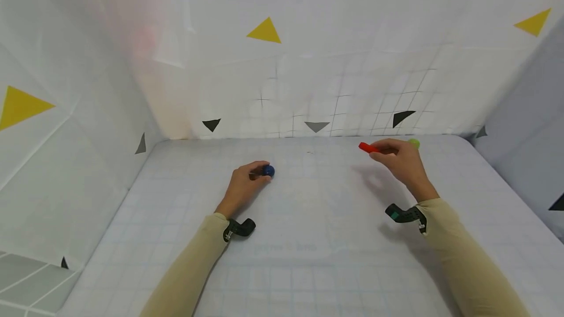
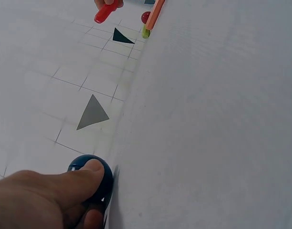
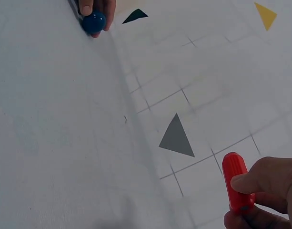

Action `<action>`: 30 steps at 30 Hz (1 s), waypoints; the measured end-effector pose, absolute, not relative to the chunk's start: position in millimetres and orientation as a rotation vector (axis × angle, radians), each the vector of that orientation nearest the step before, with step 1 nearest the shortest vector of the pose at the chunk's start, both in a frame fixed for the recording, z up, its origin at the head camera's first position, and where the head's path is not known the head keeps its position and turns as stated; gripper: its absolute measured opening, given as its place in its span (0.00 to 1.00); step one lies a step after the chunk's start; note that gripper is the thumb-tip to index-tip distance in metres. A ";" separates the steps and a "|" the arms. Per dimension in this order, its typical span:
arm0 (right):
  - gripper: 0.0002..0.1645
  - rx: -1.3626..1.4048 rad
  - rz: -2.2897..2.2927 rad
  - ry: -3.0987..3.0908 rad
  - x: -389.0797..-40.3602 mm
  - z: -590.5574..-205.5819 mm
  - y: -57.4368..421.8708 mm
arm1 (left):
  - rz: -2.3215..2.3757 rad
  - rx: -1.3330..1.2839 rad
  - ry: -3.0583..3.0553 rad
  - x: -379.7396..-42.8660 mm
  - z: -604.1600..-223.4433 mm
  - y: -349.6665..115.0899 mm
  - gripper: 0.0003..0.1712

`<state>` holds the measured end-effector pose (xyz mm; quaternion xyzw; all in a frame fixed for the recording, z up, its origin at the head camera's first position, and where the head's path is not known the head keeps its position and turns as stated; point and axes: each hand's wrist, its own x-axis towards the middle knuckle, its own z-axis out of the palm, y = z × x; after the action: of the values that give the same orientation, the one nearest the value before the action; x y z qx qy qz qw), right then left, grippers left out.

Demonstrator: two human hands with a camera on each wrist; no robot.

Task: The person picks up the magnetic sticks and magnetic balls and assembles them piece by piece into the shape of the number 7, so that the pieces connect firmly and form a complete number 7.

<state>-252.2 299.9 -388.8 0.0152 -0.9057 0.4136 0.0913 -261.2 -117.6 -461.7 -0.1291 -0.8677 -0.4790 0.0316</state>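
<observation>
My left hand (image 1: 246,182) pinches a glossy blue ball (image 1: 268,170) between thumb and fingers, low at the table surface left of centre. In the left wrist view the thumb lies across the blue ball (image 2: 91,176); what the lower fingers touch is partly hidden. Raised above the table at the far right, my right hand (image 1: 401,160) grips a short red stick (image 1: 368,147), its free end pointing left. The right wrist view shows this red stick (image 3: 236,183) as ribbed and round-ended, with the thumb pressed on its side.
Behind the right hand a light green round piece (image 1: 414,143) shows on the table (image 1: 308,238). The left wrist view has an orange bar (image 2: 156,13), a red ball (image 2: 146,17) and a yellow-green piece (image 2: 146,32) together. White sheeting (image 1: 352,38) with triangles closes the back.
</observation>
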 end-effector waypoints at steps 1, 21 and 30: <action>0.19 0.049 1.240 -2.689 -253.2 -388.4 296.8 | -1.475 -0.397 -2.673 -261.6 -461.5 -117.5 0.24; 0.15 0.213 1.275 -2.724 -262.5 -392.0 250.9 | -1.464 -0.423 -2.667 -262.1 -463.3 -114.1 0.24; 0.13 0.310 1.326 -2.709 -268.5 -397.7 226.9 | -1.465 -0.430 -2.664 -261.6 -463.4 -115.3 0.25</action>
<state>-268.5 226.9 -397.7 0.1022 -0.8921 0.4368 0.0547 -261.6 -115.3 -463.4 -0.1401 -0.8670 -0.4769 0.0355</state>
